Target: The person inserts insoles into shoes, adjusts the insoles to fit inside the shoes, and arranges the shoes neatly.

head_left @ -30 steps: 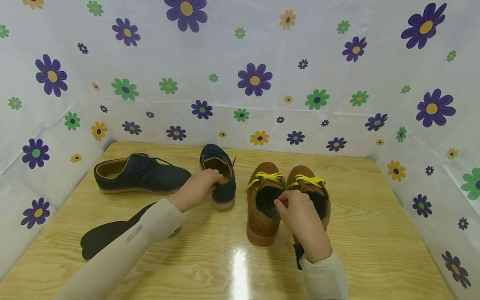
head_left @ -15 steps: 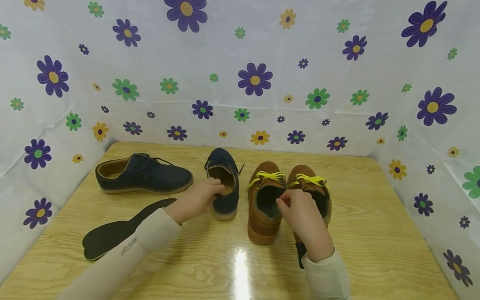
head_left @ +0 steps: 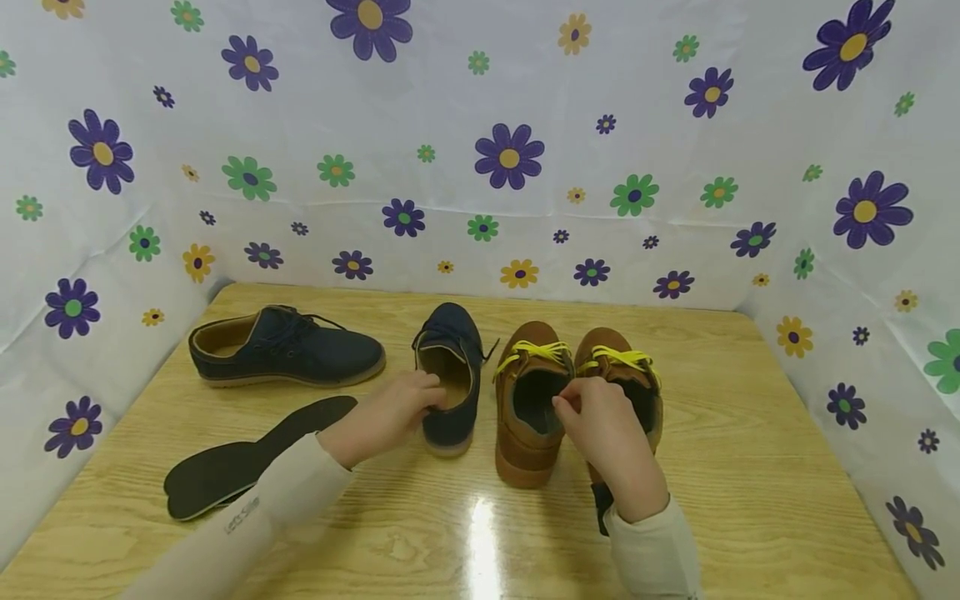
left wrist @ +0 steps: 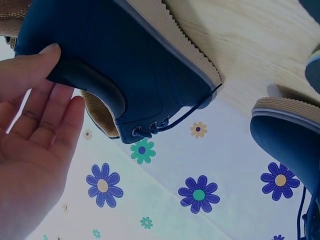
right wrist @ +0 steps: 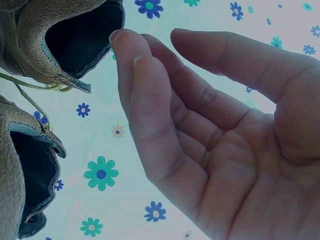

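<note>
My left hand (head_left: 390, 417) pinches the collar of a navy lace-up shoe (head_left: 452, 333); in the left wrist view the thumb presses the outer side and the fingers lie inside the opening. That shoe points away from me, its tan lining showing. Over a pair of brown shoes with yellow laces hovers my right hand (head_left: 603, 433), fingers loosely bent and holding nothing. The left brown shoe (head_left: 525, 454) shows fully beside it, while the hand partly covers the right brown shoe (head_left: 603, 342). Both brown shoes point away, side by side.
Another navy shoe (head_left: 322, 354) lies sideways at the back left, toe to the right. In front of it are black insoles (head_left: 217, 471), partly behind my left sleeve. A small black tab (head_left: 602, 504) shows near my right wrist. Flowered cloth (head_left: 420, 92) walls the wooden table (head_left: 750, 467).
My left hand has drawn the navy shoe toward me and a little to the right, bringing it closer to the brown pair. The right hand has hardly moved.
</note>
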Available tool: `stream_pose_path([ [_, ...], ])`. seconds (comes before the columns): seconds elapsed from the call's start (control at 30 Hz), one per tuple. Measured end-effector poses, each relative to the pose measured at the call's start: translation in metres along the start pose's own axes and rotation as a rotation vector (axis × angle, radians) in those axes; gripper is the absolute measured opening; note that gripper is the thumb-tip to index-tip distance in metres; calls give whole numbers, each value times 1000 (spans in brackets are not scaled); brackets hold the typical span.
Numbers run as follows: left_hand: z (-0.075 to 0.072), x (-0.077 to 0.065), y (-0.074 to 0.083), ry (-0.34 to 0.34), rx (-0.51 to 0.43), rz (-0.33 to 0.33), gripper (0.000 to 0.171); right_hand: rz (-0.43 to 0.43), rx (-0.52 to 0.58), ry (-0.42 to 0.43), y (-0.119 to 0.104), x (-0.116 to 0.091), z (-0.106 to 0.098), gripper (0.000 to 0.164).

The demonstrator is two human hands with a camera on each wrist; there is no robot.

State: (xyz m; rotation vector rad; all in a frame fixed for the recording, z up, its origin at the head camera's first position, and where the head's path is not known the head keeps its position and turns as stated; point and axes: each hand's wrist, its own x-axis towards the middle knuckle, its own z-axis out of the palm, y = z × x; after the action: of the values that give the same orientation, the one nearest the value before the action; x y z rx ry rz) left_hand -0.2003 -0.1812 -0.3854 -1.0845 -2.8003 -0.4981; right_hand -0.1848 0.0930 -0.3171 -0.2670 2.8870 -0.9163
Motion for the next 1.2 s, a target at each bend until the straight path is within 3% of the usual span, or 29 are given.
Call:
stream_pose_path([
  [0.33,-2,-9,9,-23,-17,8,34,-7,0,-2,0,0,0,13],
  [1.2,-3,-21,19,2,0,28,35,3,-4,-28,-3,-2,0,13],
])
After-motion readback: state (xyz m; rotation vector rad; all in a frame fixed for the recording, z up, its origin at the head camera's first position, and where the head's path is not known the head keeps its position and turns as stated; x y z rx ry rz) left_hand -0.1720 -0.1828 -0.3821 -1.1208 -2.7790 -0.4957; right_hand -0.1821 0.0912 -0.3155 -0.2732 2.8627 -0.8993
